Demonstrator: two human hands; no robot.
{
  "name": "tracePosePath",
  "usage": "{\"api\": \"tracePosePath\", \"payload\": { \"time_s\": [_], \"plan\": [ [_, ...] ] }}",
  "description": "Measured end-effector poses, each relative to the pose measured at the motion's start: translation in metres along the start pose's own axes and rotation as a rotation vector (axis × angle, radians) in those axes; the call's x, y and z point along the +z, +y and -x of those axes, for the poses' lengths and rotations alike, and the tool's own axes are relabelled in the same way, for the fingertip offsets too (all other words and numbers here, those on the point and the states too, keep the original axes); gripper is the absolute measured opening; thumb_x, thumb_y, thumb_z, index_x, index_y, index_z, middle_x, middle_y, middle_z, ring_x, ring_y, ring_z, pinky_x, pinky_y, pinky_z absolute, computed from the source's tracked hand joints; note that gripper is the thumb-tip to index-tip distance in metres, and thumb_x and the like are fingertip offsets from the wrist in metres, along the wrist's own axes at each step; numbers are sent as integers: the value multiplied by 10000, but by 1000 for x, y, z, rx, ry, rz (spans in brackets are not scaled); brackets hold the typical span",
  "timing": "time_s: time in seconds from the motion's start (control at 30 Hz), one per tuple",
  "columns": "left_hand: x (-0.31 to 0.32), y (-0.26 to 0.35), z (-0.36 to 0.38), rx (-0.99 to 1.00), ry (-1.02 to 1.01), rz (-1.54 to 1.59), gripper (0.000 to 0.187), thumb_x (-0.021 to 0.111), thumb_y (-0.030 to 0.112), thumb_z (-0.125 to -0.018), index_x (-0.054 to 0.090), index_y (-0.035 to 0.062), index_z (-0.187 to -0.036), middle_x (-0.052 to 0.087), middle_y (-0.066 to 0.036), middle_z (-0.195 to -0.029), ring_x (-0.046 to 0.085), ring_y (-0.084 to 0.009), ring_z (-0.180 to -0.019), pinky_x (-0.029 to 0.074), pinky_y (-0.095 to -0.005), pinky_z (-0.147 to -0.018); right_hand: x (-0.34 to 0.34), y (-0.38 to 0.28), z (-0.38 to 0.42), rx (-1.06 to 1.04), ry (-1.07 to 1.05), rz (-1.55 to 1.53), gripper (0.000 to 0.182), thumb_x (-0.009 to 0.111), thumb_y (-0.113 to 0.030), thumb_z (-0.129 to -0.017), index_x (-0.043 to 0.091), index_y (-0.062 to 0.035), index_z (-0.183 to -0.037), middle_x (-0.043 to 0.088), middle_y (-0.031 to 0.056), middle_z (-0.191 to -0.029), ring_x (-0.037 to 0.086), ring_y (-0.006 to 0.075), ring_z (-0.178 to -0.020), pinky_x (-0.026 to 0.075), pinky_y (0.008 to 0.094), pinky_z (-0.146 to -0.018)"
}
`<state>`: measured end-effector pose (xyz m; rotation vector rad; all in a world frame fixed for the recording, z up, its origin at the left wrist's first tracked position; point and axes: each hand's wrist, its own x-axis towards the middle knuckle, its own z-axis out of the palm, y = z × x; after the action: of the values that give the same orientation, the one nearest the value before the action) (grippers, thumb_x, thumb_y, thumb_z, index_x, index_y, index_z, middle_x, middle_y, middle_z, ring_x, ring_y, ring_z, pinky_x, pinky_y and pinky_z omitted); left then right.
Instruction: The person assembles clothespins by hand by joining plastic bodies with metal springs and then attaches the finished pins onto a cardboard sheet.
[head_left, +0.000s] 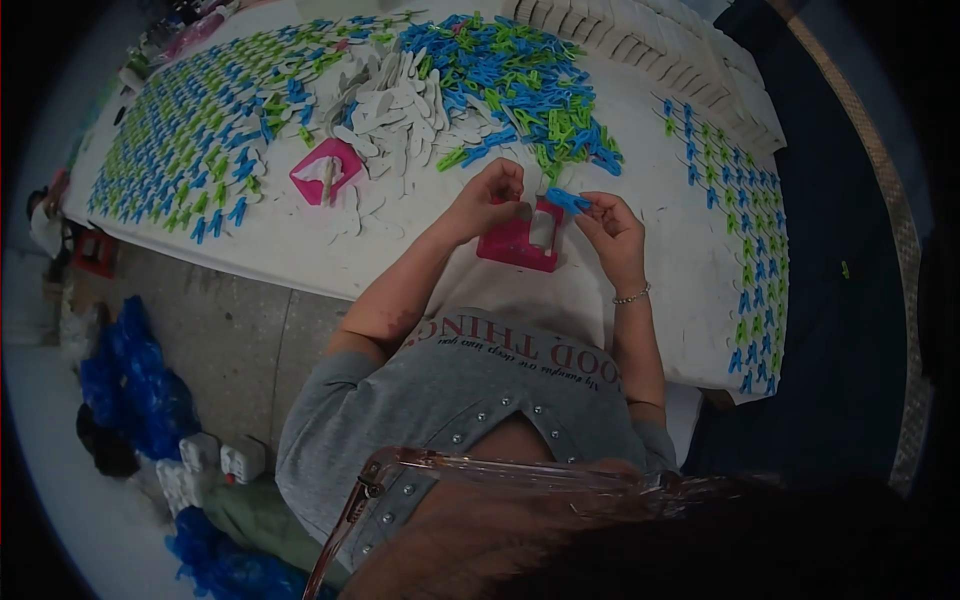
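My right hand (615, 235) pinches a blue plastic clothespin (568, 200) between thumb and fingertips. It is just above the right side of a pink tray (517, 250), in which a whitish roll (543, 228) sits. My left hand (490, 200) is at the tray's left side, with its fingers curled together. Whatever is between those fingertips is too small to make out. Beyond both hands lies a large heap of blue and green clothespins (520, 80). To its left is a pile of white flat pieces (395, 105).
A second pink holder (325, 172) stands to the left. Rows of blue and green clothespins cover the table's left side (190, 140) and right side (755, 250). White stacked blocks (660, 50) line the far right edge. Blue plastic bags (140, 380) lie on the floor.
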<state>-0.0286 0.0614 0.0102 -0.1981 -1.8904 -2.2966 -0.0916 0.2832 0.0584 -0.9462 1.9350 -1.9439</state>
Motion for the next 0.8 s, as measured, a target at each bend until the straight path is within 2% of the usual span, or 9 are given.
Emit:
{"api": "tracePosePath", "payload": {
  "time_s": [0.1, 0.27, 0.43, 0.53, 0.63, 0.67, 0.7, 0.73, 0.8],
  "plan": [
    [3, 9, 2, 7, -19, -46, 371, 637, -91, -767, 478, 72, -1060, 506, 18, -876, 526, -67, -793, 441, -215, -725, 1, 3, 2, 24, 14, 7, 246, 636, -1, -865, 585, 20, -1104, 609, 1, -904, 543, 38, -809, 442, 165, -711],
    [4, 10, 3, -31, -33, -36, 376, 699, -17, -758, 475, 81, -1043, 527, 28, -854, 516, -59, -797, 426, -209, -717, 6, 1, 0, 53, -25, 15, 245, 630, 4, -868, 585, 22, -1108, 628, 13, -919, 563, 44, -805, 446, 162, -701],
    [3, 7, 3, -27, -48, -25, 383, 700, -20, -757, 474, 78, -1051, 540, 18, -877, 518, -64, -813, 429, -213, -727, 7, 6, -2, 60, -50, 1, 266, 631, 9, -864, 579, 22, -1125, 637, 28, -937, 584, 55, -833, 456, 167, -701],
    [6, 8, 3, 8, -31, -26, 400, 696, -16, -762, 475, 77, -1083, 545, 11, -904, 509, -68, -829, 426, -214, -732, 6, 8, -6, 37, -30, 27, 214, 633, -12, -870, 585, 15, -1077, 640, 36, -937, 589, 63, -830, 468, 185, -701],
    [7, 13, 0, 84, 39, -110, 406, 684, 12, -783, 485, 75, -1130, 544, 7, -928, 492, -71, -822, 421, -214, -733, -13, 22, -23, -23, 107, -117, 142, 621, -93, -900, 587, -3, -1004, 639, 44, -928, 593, 72, -824, 480, 208, -696],
    [4, 15, 0, 118, 103, -189, 398, 678, 35, -797, 494, 73, -1149, 542, 5, -937, 483, -72, -814, 417, -213, -733, -27, 27, -33, 86, 249, -56, 135, 605, -138, -915, 586, -17, -972, 630, 41, -887, 589, 80, -801, 482, 215, -689],
    [1, 18, 0, 122, 78, -187, 398, 678, 35, -797, 494, 73, -1149, 542, 5, -937, 483, -72, -814, 417, -213, -733, -40, 31, -43, 196, 391, 1, 152, 589, -182, -931, 584, -30, -940, 622, 39, -846, 585, 89, -778, 483, 222, -682],
    [-3, 21, 2, 83, 113, -190, 362, 672, 60, -809, 517, 68, -1135, 541, 7, -928, 475, -71, -798, 413, -212, -731, -51, 36, -51, 190, 414, 3, 152, 589, -182, -931, 584, -30, -940, 622, 39, -846, 585, 89, -778, 483, 222, -682],
    [-14, 24, 6, 50, 131, -192, 329, 667, 85, -820, 540, 63, -1122, 540, 10, -919, 466, -70, -782, 409, -211, -730, -74, 47, -67, 396, 656, -110, 190, 563, -223, -942, 589, -38, -910, 587, 38, -758, 567, 111, -684, 506, 253, -631]
  ]
}}
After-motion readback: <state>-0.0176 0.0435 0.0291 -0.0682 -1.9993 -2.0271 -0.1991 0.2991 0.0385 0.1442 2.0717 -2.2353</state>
